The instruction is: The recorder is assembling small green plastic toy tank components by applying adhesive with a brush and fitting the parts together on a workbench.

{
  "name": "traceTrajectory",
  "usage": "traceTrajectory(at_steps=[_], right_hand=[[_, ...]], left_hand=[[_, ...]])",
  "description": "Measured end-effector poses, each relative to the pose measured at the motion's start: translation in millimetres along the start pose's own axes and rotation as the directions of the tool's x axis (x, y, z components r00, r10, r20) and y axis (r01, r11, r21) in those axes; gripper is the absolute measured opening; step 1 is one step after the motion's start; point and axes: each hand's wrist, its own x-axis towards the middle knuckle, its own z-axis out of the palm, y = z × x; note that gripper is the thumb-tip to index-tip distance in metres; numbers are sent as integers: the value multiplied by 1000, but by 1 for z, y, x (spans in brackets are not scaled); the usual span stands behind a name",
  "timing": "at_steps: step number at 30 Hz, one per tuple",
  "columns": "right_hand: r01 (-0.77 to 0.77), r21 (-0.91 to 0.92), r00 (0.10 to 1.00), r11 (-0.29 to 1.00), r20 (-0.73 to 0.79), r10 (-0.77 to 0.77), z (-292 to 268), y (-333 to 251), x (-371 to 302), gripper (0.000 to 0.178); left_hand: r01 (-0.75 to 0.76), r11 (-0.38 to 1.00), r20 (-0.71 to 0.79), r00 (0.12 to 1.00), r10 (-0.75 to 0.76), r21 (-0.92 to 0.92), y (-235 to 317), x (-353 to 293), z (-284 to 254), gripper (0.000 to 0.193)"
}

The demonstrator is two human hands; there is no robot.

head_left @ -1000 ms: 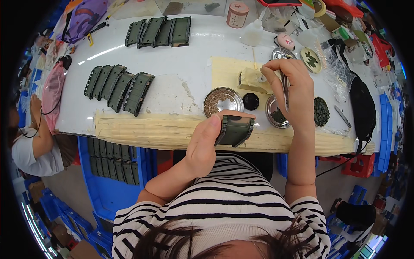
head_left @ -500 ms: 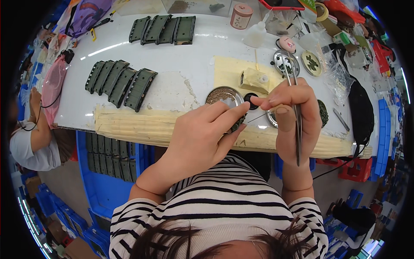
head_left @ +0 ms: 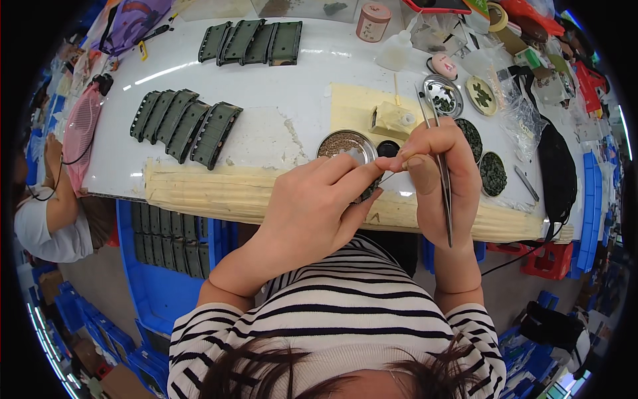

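My left hand (head_left: 319,196) is closed around a small dark green piece (head_left: 367,193), mostly hidden by the fingers. Steel tweezers (head_left: 444,179) lie across my right hand (head_left: 438,176), held in the closed fingers with their tips pointing away from me. A thin metal rod (head_left: 388,176) shows below its fingertips, beside the green piece. The index fingertips of both hands meet above that piece. Just beyond my left hand stands a round tin of brown granules (head_left: 345,142), with a small black round cup (head_left: 388,148) at its right.
Curved green segmented panels (head_left: 186,126) lie at left, more panels (head_left: 251,42) behind. Dishes of dark green bits (head_left: 493,174) and a metal dish (head_left: 441,95) stand at right. A yellow block (head_left: 392,120) sits on tape. Below left, a blue crate (head_left: 156,286) holds panels; a person sits at far left.
My right hand has moved left with the tweezers, and its fingertips now reach my left index finger. The dark green dishes behind it have come into fuller view.
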Motion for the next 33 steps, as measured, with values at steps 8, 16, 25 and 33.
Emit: traceTrajectory(at_steps=[8,16,25,33], right_hand=[[-12,26,1000,1000,2,12,0,2,0,6],[-13,-19,960,1000,-281,7,-12,13,16,7],[38,-699,982,714,-104,-154,-16,34,26,12],[19,-675,979,737,-138,-152,-18,28,24,21]], left_hand=[[0,1000,-7,1000,0,-4,-3,0,2,26],[32,999,2,999,-32,0,-4,1,-2,32],[237,358,2,837,-547,-903,-22,-16,-17,30],[420,701,-134,797,-588,-577,-54,-35,-45,39]])
